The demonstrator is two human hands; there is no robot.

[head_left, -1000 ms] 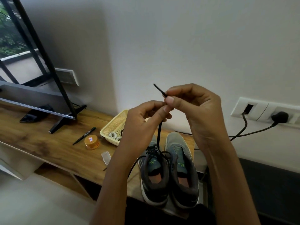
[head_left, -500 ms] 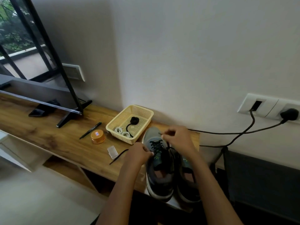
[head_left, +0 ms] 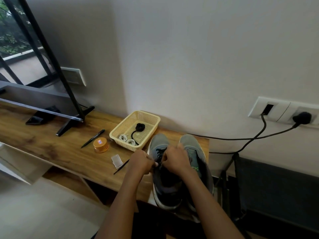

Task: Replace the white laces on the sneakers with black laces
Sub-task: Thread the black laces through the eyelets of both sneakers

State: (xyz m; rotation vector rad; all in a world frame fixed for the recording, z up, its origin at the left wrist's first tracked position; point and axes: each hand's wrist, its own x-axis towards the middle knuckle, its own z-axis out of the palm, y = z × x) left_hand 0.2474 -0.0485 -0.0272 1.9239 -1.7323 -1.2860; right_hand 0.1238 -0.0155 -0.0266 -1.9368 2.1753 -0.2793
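Both hands are down on the lacing of the left sneaker (head_left: 166,183). The left hand (head_left: 142,163) comes in from the outer side, fingers curled, its fingertips (head_left: 156,164) pinching the black lace (head_left: 159,151) at the eyelets. The right hand (head_left: 174,161) meets it from the other side with its fingers curled down over the tongue. Its back hides what they hold, so I cannot tell whether it has the lace too.

The black lace already crosses the lower eyelets of the left sneaker. The right sneaker (head_left: 194,150) stands touching it, and its laces cannot be made out. The pair sits at the right end of the tabletop (head_left: 51,149), toes near the wall and heels at or just past the near edge. The right sneaker runs close to the tabletop's end edge.

A thin black strand (head_left: 120,167) lies loose left of the left wrist, beside a small clear case (head_left: 116,160). Behind them is a cream basket (head_left: 120,128), just beside the left sneaker's toe, holding two coiled white laces (head_left: 126,139) and a coiled black one (head_left: 139,126). An orange tin (head_left: 101,145) and a pen (head_left: 93,138) lie further left, with bare wood beyond them up to a black stand foot (head_left: 74,123). Cables (head_left: 250,140) hang past the right end.
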